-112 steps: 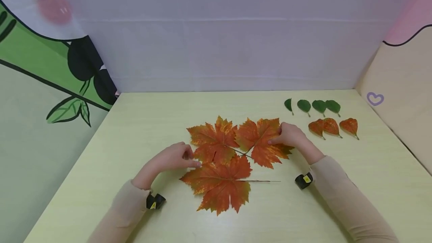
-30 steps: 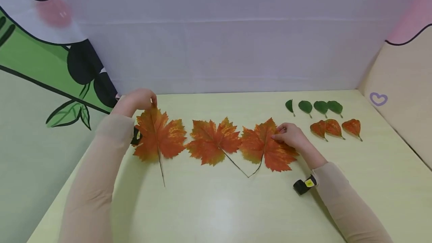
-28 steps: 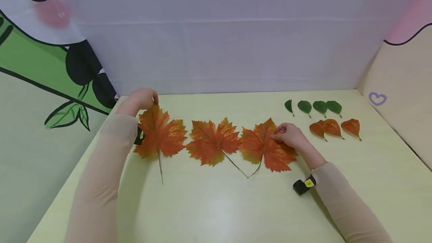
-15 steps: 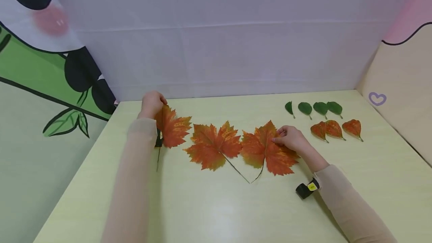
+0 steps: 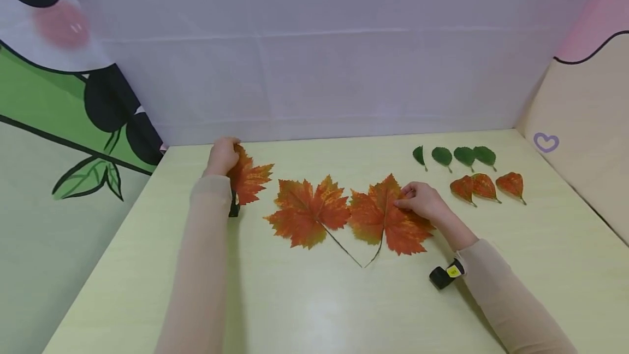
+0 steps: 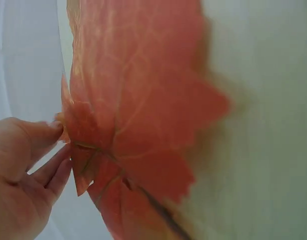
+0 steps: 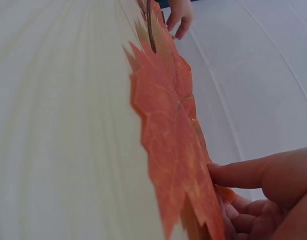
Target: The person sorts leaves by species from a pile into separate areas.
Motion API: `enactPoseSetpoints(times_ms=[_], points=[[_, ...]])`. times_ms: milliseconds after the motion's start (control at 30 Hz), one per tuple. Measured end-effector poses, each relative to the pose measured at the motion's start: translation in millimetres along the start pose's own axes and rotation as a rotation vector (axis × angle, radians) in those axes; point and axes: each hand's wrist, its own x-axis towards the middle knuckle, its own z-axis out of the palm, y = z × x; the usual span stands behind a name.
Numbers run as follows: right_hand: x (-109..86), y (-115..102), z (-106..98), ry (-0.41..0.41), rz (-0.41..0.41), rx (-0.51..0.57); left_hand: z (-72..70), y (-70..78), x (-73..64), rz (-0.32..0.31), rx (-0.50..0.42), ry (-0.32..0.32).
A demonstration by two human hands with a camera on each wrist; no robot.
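Observation:
Three large orange maple leaves lie in a row in the head view. My left hand [image 5: 223,156] pinches the upper edge of the left maple leaf [image 5: 250,179]; the sleeve hides part of that leaf. In the left wrist view, thumb and fingers [image 6: 43,132] meet at the edge of the same leaf [image 6: 143,100]. My right hand [image 5: 421,200] holds the right maple leaf [image 5: 383,214] by its right side, the thumb [image 7: 238,172] on top and the fingers beneath. Between them the middle maple leaf [image 5: 309,212] lies untouched, its stem meeting the right leaf's stem at the tips.
Several small green leaves [image 5: 441,156] line the back right of the pale table [image 5: 304,310]. In front of them are three small orange leaves [image 5: 484,186]. A lilac backdrop [image 5: 314,81] rises behind the table, with printed panels at both sides.
The clustered maple leaves have become a row. In the last second, my left hand shifted right, and its leaf now shows less beside the sleeve. My right hand stays at the right leaf.

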Motion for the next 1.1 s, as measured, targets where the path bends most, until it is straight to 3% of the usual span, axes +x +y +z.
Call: enactPoseSetpoints(times_ms=[133,300,433,600,733,833,967,1100], points=[[0.9,-1,-1,0.0,-0.013,-0.003,-9.9,2.6,-6.4,-0.001,0.01,-0.014],[1.1,-2,-2,-0.002,-0.011,-0.019,-20.9,14.2,-21.8,-0.016,-0.07,-0.011],[1.4,-2,-5,-0.002,-0.007,-0.013,-21.5,34.3,-47.2,-0.012,-0.146,0.008],[1.7,-1,-6,-0.008,-0.01,-0.029,-16.6,61.2,-89.4,-0.006,-0.171,-0.026],[0.7,0,-5,-0.013,0.002,-0.026,-7.8,77.1,-117.1,-0.009,-0.142,-0.089],[-0.4,0,-4,-0.019,0.01,-0.025,2.7,86.1,-132.2,-0.008,-0.092,-0.186],[-1.8,0,-3,-0.024,0.006,-0.023,15.9,98.0,-146.5,0.005,-0.005,-0.332],[-1.9,-1,-3,-0.026,0.0,-0.021,25.1,106.0,-155.9,0.031,0.09,-0.385]])
